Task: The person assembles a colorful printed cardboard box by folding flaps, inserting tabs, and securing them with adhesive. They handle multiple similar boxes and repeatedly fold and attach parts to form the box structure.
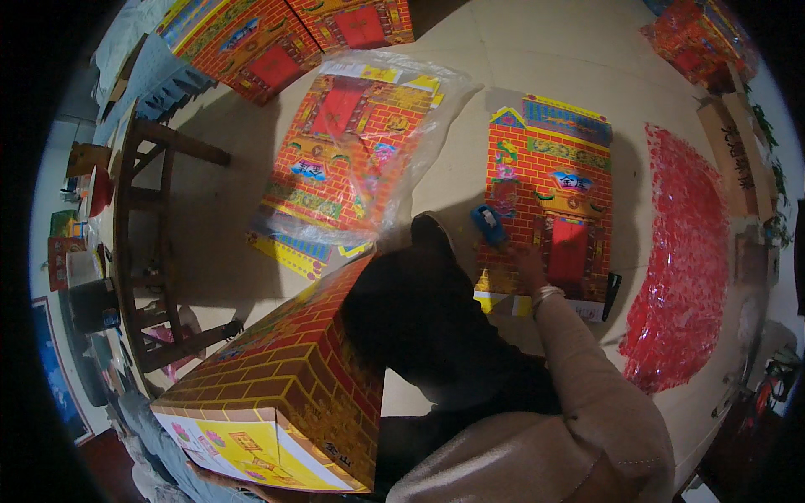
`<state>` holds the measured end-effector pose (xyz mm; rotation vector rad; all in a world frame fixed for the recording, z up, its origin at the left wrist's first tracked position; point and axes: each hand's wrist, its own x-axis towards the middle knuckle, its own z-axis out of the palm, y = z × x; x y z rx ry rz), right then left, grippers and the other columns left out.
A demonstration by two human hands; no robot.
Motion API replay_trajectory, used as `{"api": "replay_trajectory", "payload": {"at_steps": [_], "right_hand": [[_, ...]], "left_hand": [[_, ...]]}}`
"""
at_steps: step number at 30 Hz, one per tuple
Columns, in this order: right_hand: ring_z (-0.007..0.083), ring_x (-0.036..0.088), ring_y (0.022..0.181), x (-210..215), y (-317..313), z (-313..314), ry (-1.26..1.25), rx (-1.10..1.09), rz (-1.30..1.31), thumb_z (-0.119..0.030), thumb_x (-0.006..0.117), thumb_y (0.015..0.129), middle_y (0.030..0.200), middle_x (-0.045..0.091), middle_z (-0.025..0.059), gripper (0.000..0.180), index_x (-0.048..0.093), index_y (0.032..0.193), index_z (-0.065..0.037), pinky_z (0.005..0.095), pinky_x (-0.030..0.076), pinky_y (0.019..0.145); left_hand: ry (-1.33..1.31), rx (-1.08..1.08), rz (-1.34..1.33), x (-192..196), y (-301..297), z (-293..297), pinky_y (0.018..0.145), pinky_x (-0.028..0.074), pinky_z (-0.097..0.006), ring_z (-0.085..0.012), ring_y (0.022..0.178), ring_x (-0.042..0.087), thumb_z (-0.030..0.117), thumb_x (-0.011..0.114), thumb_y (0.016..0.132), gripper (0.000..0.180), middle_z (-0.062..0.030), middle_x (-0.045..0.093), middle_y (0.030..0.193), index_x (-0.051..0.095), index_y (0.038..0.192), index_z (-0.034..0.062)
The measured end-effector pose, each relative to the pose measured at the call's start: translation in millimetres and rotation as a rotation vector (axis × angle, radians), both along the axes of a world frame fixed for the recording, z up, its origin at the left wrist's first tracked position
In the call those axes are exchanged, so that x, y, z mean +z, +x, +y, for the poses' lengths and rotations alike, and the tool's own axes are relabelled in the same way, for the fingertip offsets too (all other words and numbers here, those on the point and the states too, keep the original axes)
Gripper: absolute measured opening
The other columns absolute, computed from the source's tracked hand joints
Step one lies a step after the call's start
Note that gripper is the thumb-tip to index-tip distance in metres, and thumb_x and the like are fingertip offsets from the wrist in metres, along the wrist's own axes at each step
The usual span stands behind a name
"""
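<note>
Box [285, 386] at 7 o'clock: red-brown brick with yellow lines, its end [260, 451] yellow with pink flowers. Panel [549, 197] towards 2's orange-red brick; sheet [683, 268] at 3's mottled red.

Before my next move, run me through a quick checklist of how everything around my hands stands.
1. Left hand at the lower edge of the brick-print box: ok.
2. Left hand's grip secure: cannot tell, the box hides most of the fingers.
3. Right hand firmly around the small blue object: cannot tell; they are close together over the brick-print cardboard.
4. Clear plastic off the printed cardboard on the left: not ok, it lies over it.
5. Red sheet apart from the brick-print cardboard: ok, bare floor shows between them.
</note>
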<state>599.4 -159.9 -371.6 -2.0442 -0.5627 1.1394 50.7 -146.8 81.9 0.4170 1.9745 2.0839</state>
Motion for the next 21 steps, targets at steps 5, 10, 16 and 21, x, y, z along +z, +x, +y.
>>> {"api": "replay_trajectory", "payload": {"at_steps": [5,10,16,21], "right_hand": [[0.0146,0.064,0.076,11.5,-3.4,2.0,0.043,-0.114,0.171,-0.030,0.074,0.088,0.092,0.069,0.0062,0.031,0.072,0.106,-0.004,0.0302,0.052,0.067],[0.0133,0.066,0.083,6.5,-9.4,9.1,-0.031,-0.131,0.092,-0.026,0.067,0.095,0.095,0.072,0.0061,0.027,0.074,0.109,-0.004,0.0286,0.054,0.072],[0.0115,0.064,0.083,-8.3,-7.4,14.7,-0.052,-0.092,0.119,-0.021,0.066,0.096,0.094,0.070,0.0037,0.024,0.073,0.111,-0.004,0.0277,0.052,0.073],[0.0109,0.063,0.081,-8.3,-6.8,21.0,-0.003,-0.013,0.081,-0.020,0.066,0.095,0.092,0.069,0.0025,0.022,0.072,0.108,-0.003,0.0271,0.051,0.072]], "left_hand": [[0.004,-0.035,-0.003,1.2,-0.6,7.0,0.111,0.038,-0.054,-0.0303,0.139,0.044,0.058,0.039,0.094,0.072,-0.0121,0.041,0.154,0.042,0.149,0.0109],[0.017,-0.037,-0.014,1.6,-1.9,-1.3,0.111,0.038,-0.054,-0.0301,0.139,0.043,0.058,0.039,0.095,0.072,-0.0121,0.041,0.154,0.042,0.149,0.0109],[0.032,-0.082,-0.053,0.4,-11.1,-7.7,0.110,0.040,-0.052,-0.0305,0.135,0.046,0.057,0.038,0.096,0.071,-0.0140,0.045,0.149,0.042,0.148,0.0083],[0.144,-0.248,-0.177,-8.4,-28.6,-15.5,0.107,0.041,-0.050,-0.0321,0.128,0.050,0.058,0.039,0.096,0.072,-0.0151,0.050,0.143,0.045,0.145,0.0052]]}}
